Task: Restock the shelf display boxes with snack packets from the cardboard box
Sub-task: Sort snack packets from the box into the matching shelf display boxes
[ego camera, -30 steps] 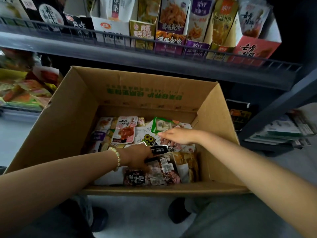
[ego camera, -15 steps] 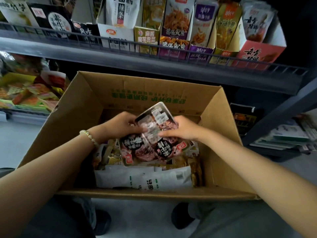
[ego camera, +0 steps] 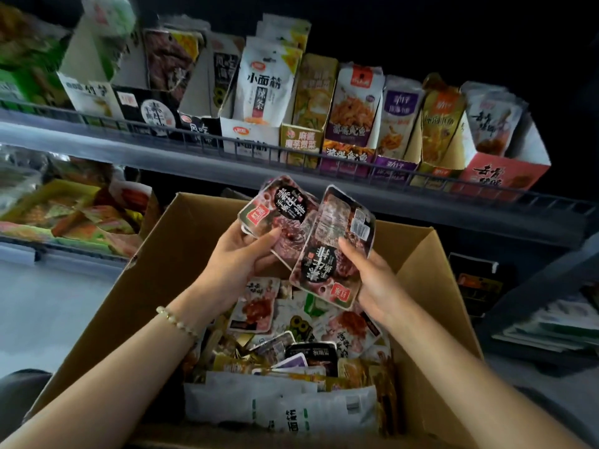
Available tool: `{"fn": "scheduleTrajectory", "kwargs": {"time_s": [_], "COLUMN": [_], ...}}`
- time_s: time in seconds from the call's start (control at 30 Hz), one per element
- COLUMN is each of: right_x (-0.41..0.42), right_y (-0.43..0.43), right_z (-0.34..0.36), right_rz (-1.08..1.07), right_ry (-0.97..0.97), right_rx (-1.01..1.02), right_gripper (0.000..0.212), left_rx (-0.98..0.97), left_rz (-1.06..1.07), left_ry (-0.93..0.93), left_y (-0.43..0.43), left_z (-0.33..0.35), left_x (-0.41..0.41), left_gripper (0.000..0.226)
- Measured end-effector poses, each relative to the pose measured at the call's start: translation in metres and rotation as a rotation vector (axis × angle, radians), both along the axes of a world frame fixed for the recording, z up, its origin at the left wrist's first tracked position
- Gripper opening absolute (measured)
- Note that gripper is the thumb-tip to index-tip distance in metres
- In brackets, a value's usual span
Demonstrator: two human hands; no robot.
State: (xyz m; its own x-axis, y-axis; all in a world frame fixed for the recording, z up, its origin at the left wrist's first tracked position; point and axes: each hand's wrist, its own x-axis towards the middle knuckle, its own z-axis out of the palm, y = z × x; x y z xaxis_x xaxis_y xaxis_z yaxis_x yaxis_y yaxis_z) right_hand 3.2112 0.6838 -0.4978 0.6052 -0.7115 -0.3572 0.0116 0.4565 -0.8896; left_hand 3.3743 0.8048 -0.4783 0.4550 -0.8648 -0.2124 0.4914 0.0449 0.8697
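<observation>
Both hands were up over the cardboard box (ego camera: pixel 152 273), just below the front edge of the shelf (ego camera: pixel 129 153). My left hand (ego camera: pixel 241 254) gripped a dark meat-print packet (ego camera: pixel 275 209) from below, thumb curled across its face and round black label facing me. My right hand (ego camera: pixel 372 283) gripped a second packet (ego camera: pixel 334 247) of the same kind at its right edge, thumb on the front and fingers behind. Its print was upside down, with the barcode near the top. I couldn't tell whether that was one packet or two stacked. It overlapped the first packet's lower right corner. Both were held clear above the box contents.

The box held mixed loose snack packets (ego camera: pixel 256 309), with a large white bag (ego camera: pixel 291 406) at the near end. Display boxes (ego camera: pixel 249 134) stood in a row on the shelf, packets upright inside. A black display box (ego camera: pixel 152 116) with a round label sat left of centre. Bead bracelet (ego camera: pixel 176 322) on my left wrist.
</observation>
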Motion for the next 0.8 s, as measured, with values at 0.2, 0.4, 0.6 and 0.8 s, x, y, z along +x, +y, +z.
{"fn": "scheduleTrajectory", "kwargs": {"time_s": [0.2,0.4,0.6,0.8], "right_x": [0.005,0.005,-0.010,-0.010], "right_y": [0.014,0.008,-0.008,-0.003], "right_z": [-0.009,-0.002,0.017,0.010], "right_rz": [0.092,-0.012,0.350,0.494], "right_ry": [0.043,0.149,0.133,0.392], "right_rx": [-0.030,-0.218,-0.328,-0.655], "right_gripper": [0.064,0.034,0.035,0.044], "left_rx": [0.135,0.107,0.156,0.156], "left_rz": [-0.157,0.041,0.099,-0.178], "left_ry": [-0.044,-0.063,-0.069,-0.511], "left_y": [0.001,-0.003,-0.002,0.006], "left_z": [0.006,0.009,0.009,0.012], "left_x": [-0.010,-0.009,0.014,0.010], "left_gripper": [0.034,0.028,0.028,0.033]}}
